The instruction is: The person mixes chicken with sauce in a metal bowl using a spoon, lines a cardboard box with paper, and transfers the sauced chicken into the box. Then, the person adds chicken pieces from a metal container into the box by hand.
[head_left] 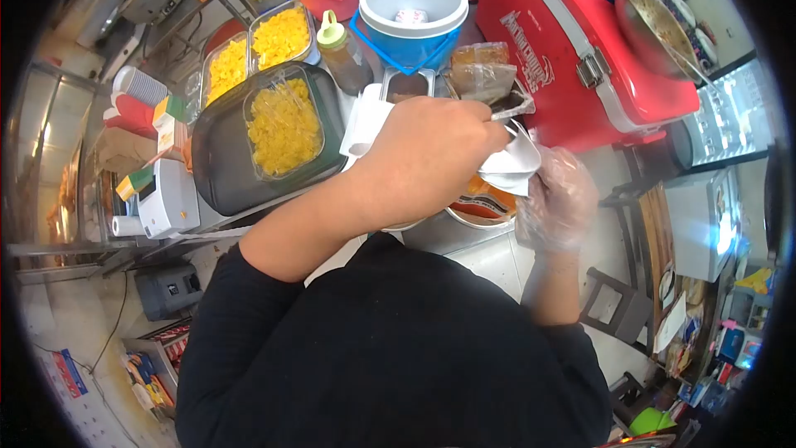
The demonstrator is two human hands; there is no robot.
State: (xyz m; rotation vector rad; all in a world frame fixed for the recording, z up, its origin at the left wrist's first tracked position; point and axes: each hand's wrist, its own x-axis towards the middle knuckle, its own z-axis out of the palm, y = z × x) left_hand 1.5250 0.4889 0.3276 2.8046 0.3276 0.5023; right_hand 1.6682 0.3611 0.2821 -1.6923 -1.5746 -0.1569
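My left hand point(439, 145) is bare and reaches across in front of me, its fingers closed. A thin metal utensil point(513, 111) sticks out past its fingers; the utensil's end is hard to make out. In a clear plastic glove, my right hand point(564, 195) grips a white paper wrapper point(512, 162) that is folded open towards the left hand. Below the wrapper is a round pan point(483, 199) with orange and red contents, partly hidden by my hands. A small metal container of brown stuff point(409, 87) stands just beyond my left hand.
Left of my arm, a tub of yellow food point(283, 129) sits on a dark tray point(217, 158). Behind it are a squeeze bottle point(344, 58) and a blue bucket point(413, 41). A red cooler point(572, 50) with a metal bowl point(655, 25) on it stands at the right.
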